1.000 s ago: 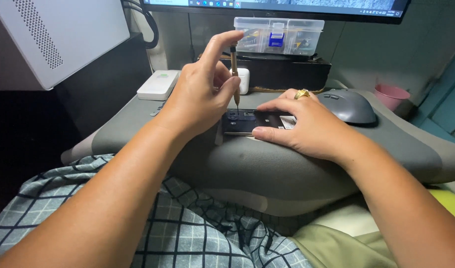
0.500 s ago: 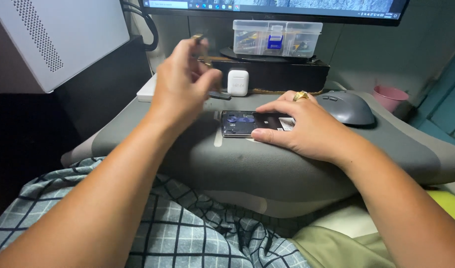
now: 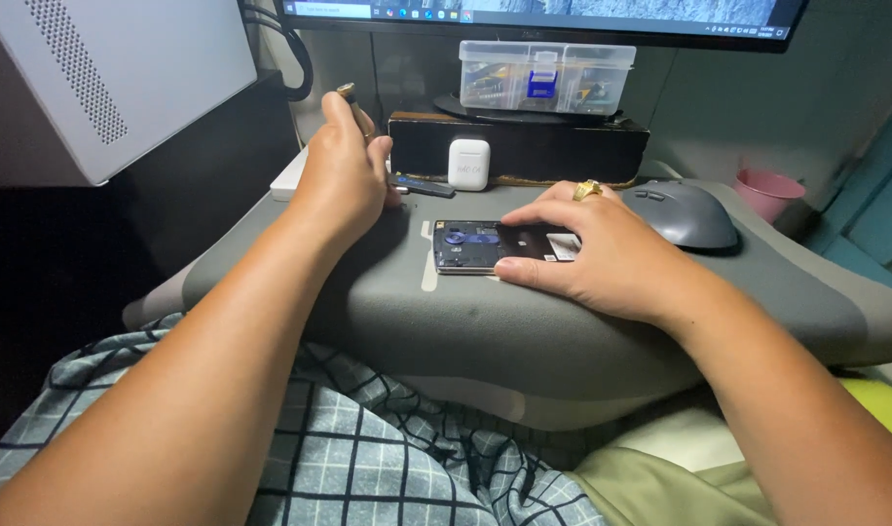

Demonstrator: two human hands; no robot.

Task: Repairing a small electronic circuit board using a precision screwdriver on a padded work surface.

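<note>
A small opened phone (image 3: pixel 475 246) with its dark inner parts showing lies flat on a grey cushion (image 3: pixel 524 321) across my lap. My right hand (image 3: pixel 592 251), with a gold ring, rests on the phone's right end and presses it down with spread fingers. My left hand (image 3: pixel 344 175) is off to the left of the phone, near the cushion's far edge, closed around a thin screwdriver (image 3: pixel 351 97) whose brass-coloured end sticks up above the fingers. The tool's tip is hidden behind the hand.
A grey mouse (image 3: pixel 685 214) sits right of my right hand. Behind the cushion stand a white earbud case (image 3: pixel 468 164), a dark box (image 3: pixel 519 146) with a clear parts box (image 3: pixel 546 76) on top, a monitor, and a pink cup (image 3: pixel 767 193). A white computer case (image 3: pixel 105 78) stands at left.
My left hand has lifted the screwdriver away from the phone and carried it left and back. The right hand has stayed on the phone.
</note>
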